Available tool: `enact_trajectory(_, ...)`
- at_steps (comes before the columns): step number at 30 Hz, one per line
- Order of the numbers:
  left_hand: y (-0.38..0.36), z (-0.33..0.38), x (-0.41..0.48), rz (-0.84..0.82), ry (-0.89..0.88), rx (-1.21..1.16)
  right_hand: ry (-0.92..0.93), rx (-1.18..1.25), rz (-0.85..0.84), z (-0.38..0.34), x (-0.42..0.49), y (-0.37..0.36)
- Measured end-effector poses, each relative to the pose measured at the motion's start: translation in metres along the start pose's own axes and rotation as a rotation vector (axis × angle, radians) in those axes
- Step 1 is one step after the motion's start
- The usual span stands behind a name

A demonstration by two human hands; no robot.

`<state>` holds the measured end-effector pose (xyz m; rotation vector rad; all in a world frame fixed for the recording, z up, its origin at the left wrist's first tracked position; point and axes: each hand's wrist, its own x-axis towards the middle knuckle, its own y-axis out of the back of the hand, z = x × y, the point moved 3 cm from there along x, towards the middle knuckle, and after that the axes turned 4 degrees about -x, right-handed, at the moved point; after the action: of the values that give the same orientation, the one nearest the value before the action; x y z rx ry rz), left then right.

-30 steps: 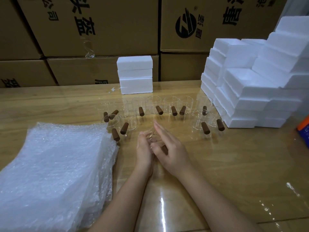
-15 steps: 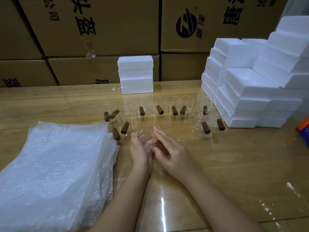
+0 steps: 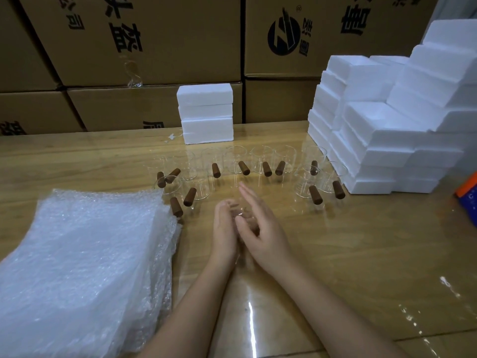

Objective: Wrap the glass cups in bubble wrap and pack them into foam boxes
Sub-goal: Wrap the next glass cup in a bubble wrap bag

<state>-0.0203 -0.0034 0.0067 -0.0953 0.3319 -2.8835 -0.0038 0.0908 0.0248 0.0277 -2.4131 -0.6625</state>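
A clear glass cup (image 3: 241, 215) sits between my two hands near the table's middle. My left hand (image 3: 224, 228) curls its fingers round the cup's left side. My right hand (image 3: 260, 228) lies against the cup's right side with straight fingers pointing away from me. The cup's brown handle is hidden. Several more glass cups with brown wooden handles (image 3: 244, 167) stand in a loose row behind my hands. A thick pile of bubble wrap sheets (image 3: 85, 259) lies at the left. White foam boxes (image 3: 382, 133) are stacked at the right, and a small stack of foam boxes (image 3: 206, 115) stands at the back centre.
The wooden table (image 3: 361, 254) has a glossy clear cover. Brown cardboard cartons (image 3: 144, 40) form a wall behind it. An orange and blue packet (image 3: 468, 188) lies at the right edge.
Both hands turned the cup between them. The brown handle that showed against my right palm half a second ago is now out of sight. My left fingers have curled tighter.
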Motion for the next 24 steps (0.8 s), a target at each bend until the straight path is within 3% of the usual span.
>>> enact_trajectory(3, -0.002, -0.002, -0.001, -0.089, 0.038, -0.031, -0.156, 0.086, -0.073, 0.012, 0.001, 0.003)
enact_trajectory(6, -0.004, -0.001, -0.003, -0.163, 0.065, -0.044, -0.179, 0.112, -0.058, 0.018, -0.003, 0.000)
enact_trajectory(12, 0.009, 0.005, 0.000, -0.196, 0.222, -0.364, -0.307, 0.280, -0.009, 0.028, -0.001, -0.015)
enact_trajectory(19, -0.009, 0.001, -0.020, -0.320, 0.075, -0.044, -0.477, 0.408, 0.201, 0.042, 0.004, -0.002)
enact_trajectory(24, -0.018, 0.003, -0.030, -0.423, -0.100, 0.204, -0.657, 0.758, 0.304, 0.043, 0.010, 0.007)
